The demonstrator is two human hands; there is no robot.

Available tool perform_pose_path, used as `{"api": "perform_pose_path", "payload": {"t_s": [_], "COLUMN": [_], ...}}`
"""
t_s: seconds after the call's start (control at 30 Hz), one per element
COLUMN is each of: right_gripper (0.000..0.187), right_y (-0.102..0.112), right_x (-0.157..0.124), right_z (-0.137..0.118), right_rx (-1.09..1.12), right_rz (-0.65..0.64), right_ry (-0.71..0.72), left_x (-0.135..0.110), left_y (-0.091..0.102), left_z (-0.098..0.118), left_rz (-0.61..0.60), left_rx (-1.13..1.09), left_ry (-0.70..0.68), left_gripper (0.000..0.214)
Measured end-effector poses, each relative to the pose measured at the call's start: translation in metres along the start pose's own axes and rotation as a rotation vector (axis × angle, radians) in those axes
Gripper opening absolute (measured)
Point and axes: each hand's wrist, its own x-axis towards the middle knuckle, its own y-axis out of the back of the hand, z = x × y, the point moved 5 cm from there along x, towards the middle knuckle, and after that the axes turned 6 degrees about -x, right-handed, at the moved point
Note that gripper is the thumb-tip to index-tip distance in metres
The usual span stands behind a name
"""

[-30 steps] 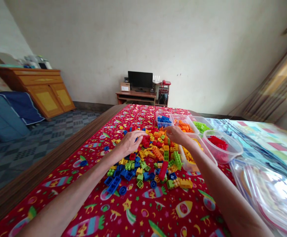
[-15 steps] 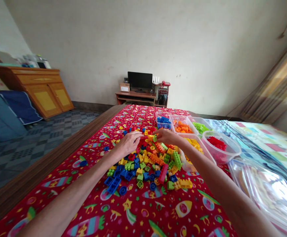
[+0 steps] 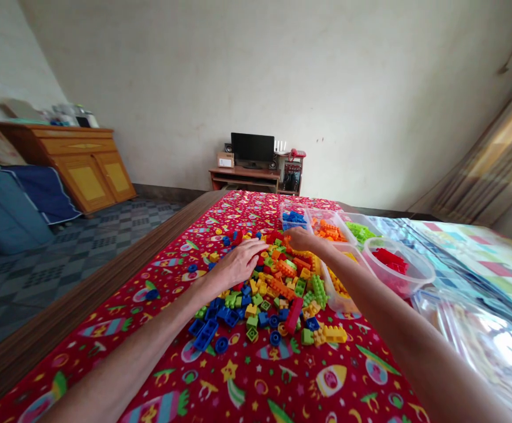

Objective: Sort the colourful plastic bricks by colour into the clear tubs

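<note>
Plastic brick pile (image 3: 277, 294) | left hand (image 3: 238, 265), right hand (image 3: 302, 238) atop | tubs (image 3: 397, 286) right

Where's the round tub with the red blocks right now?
Head view: the red-block tub sits right of the block pile, beside the yellow-block tub, nearer than the green-block tub.

Two hands (image 3: 238, 264), five containers (image 3: 418, 282), one brick pile (image 3: 282, 285)

Single view, head-worn. Faces forward and down along the desk (image 3: 106, 279). Forearms enter from the bottom edge. Close range: brick pile (image 3: 277, 282) mid-frame, far wall (image 3: 282, 70) beyond.
</note>
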Motion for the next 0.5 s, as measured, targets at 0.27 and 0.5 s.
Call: {"api": "perform_pose_path", "payload": {"t_s": [0.27,0.5], "right_gripper": [0.038,0.038], "right_y": [0.000,0.011], "right_x": [-0.009,-0.016], "right_z": [-0.032,-0.019], "right_rx": [-0.045,0.276], "right_rz": [-0.073,-0.024], "right_ry": [0.131,0.089], "left_x": [-0.003,-0.001], "left_y": [-0.010,-0.012], "left_z": [0.000,0.016], "left_rz": [-0.016,-0.064], "left_rx": [-0.025,-0.049], "left_ry": [-0.042,-0.095], "left_gripper": [0.039,0.036]}}
